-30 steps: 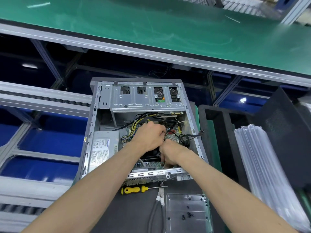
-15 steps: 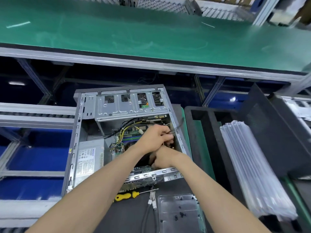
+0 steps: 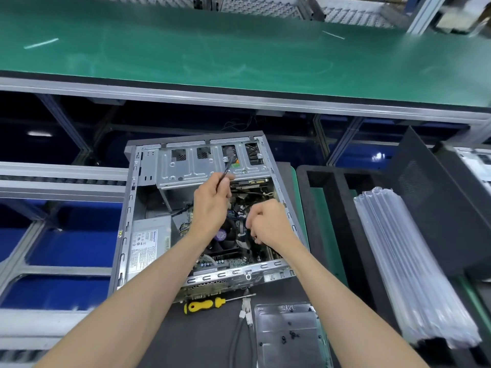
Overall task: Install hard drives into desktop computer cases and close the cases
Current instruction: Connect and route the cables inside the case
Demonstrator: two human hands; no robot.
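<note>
Open case (image 3: 125, 235) lies on its side, centre of the bench. Left hand (image 3: 212, 203) pinches a thin dark cable (image 3: 228, 166) leading up to the drive cage (image 3: 212, 166) at the far end. Right hand (image 3: 268, 221) is curled over the motherboard wiring; what it grips, cannot tell. Cable judged light, limp, connector fragile: hold at the plug, not the wire.

Both forearms are bare to the frame edge with no sleeves, gloves or wrist straps visible; the left hand (image 3: 211, 205) and right hand (image 3: 268, 221) carry no visible markings.
</note>
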